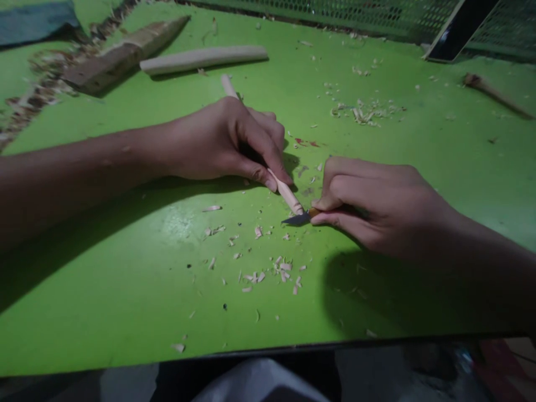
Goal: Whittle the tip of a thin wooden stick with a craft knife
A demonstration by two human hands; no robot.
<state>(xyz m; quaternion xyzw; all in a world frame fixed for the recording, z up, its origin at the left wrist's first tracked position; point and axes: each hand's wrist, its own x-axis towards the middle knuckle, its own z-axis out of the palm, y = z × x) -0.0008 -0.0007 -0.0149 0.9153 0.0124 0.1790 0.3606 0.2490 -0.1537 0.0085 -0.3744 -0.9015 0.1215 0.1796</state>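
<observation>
A slim, pale wooden stick (288, 194) slants across the green tabletop, its near end notched with cut marks. My left hand (234, 137) is closed around the stick, thumb and forefinger pinching it near that end, while its far end pokes out behind the knuckles. In my right hand (372, 201) is a small carving knife (298, 219), gripped by its orange-brown handle between thumb and fingers. The dark blade lies at the tip of the stick, touching or very close to it. Most of the handle is hidden in my fingers.
Pale wood chips (285, 269) are scattered before my hands. Behind lie a whittled rod (205, 59) and a rough wood piece (125, 56) beside heaped shavings (31, 106). A thin brown stick (498, 96) rests at right. A perforated green panel (377, 17) borders the back.
</observation>
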